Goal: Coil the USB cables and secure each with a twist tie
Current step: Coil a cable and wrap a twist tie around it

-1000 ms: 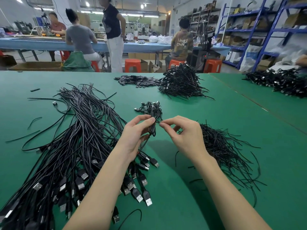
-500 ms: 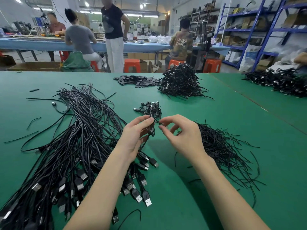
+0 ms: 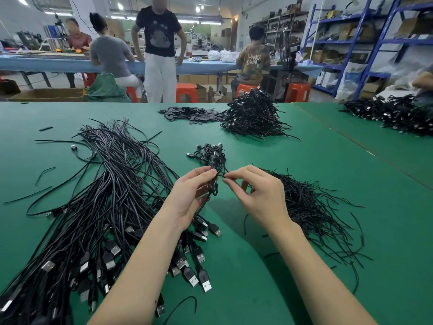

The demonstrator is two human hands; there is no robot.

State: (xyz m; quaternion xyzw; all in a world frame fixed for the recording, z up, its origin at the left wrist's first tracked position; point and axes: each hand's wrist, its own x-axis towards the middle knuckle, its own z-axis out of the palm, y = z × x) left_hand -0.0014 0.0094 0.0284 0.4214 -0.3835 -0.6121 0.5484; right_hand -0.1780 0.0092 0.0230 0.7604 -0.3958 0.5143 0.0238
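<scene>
My left hand [image 3: 191,195] grips a coiled black USB cable [image 3: 214,181] upright above the green table [image 3: 328,184]. My right hand [image 3: 256,192] pinches the end of a thin black twist tie [image 3: 225,175] right beside the coil. A big sheaf of loose USB cables [image 3: 112,195] lies to the left, plugs toward me. A heap of twist ties [image 3: 309,207] sits to the right, partly behind my right hand. A few finished coils [image 3: 208,152] lie just beyond my hands.
A large mound of coiled cables [image 3: 253,116] and flat black pieces [image 3: 189,113] lie at the table's far edge. More cables [image 3: 393,116] cover the adjoining table at right. People work at a blue bench behind; blue shelving stands at right.
My hands have stayed nearly in place; the right fingers shifted slightly around the tie at the coil. The standing person in the background turned toward the camera.
</scene>
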